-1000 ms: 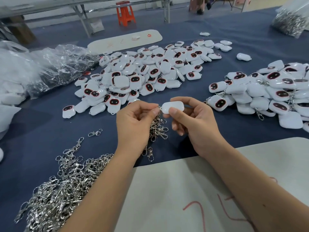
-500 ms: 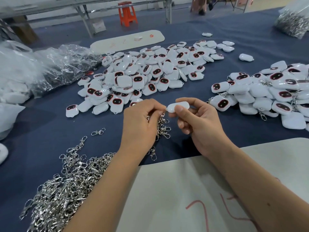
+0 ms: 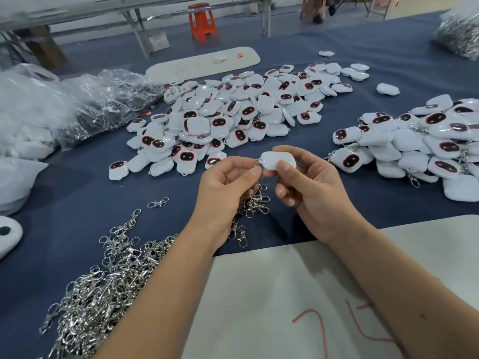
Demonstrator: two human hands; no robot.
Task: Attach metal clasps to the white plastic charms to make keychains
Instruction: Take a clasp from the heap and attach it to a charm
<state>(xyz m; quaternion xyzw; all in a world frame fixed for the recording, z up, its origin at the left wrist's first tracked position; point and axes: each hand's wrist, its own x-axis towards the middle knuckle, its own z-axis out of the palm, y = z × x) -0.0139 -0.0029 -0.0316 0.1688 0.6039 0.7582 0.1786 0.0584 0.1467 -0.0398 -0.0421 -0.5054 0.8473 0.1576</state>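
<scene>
My right hand (image 3: 308, 187) pinches a white plastic charm (image 3: 276, 160) between thumb and fingers, its blank back facing up. My left hand (image 3: 223, 187) pinches a metal clasp (image 3: 257, 163) at the charm's left end and also holds a bunch of clasps (image 3: 255, 203) that hang below the palm. A large pile of loose white charms (image 3: 233, 117) with dark red-rimmed faces lies beyond my hands. To the right sits a pile of charms with clasps attached (image 3: 420, 143). A heap of loose silver clasps (image 3: 103, 286) lies at the lower left.
A white board with red marks (image 3: 298, 294) lies under my forearms on the blue cloth table (image 3: 77, 193). Clear plastic bags (image 3: 77, 104) sit at the left, a bag of clasps (image 3: 458, 35) at the far right, a long white board (image 3: 204, 64) behind the charms.
Both hands have stayed together at the charm. The clasp ring now shows at the charm's left end, between my left fingertips. The view has shifted slightly.
</scene>
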